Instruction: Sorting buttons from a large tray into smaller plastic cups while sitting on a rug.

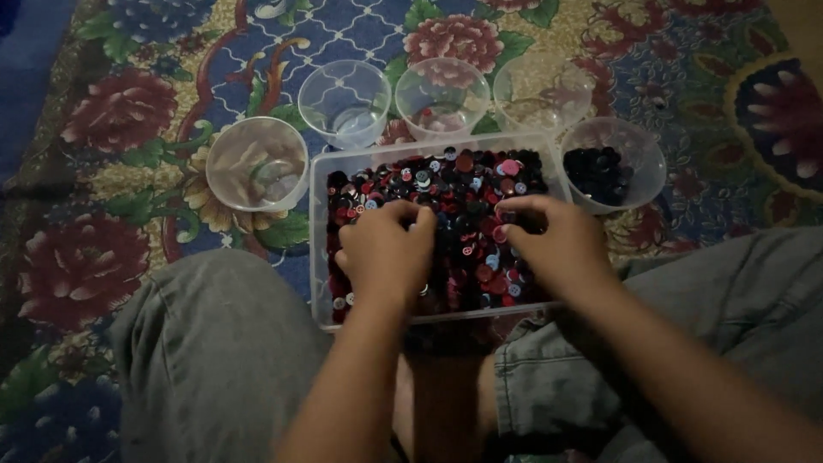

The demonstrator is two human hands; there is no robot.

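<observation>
Five clear cups ring the far and side edges of a clear rectangular tub (319,257), all set on a floral carpet (94,154) between the person's knees, so each cup sits within a short reach. Far-left cup (257,165), three far cups (345,101) (441,96) (542,93): contents unclear. Right cup (613,163): dark buttons. Tub holds mixed red, dark and pale buttons (467,184). Left hand (386,249) and right hand (555,244) rest in the pile, fingers curled, knuckles up; any pinch is hidden. Cups crowd the far rim; open carpet lies left and far right.
</observation>
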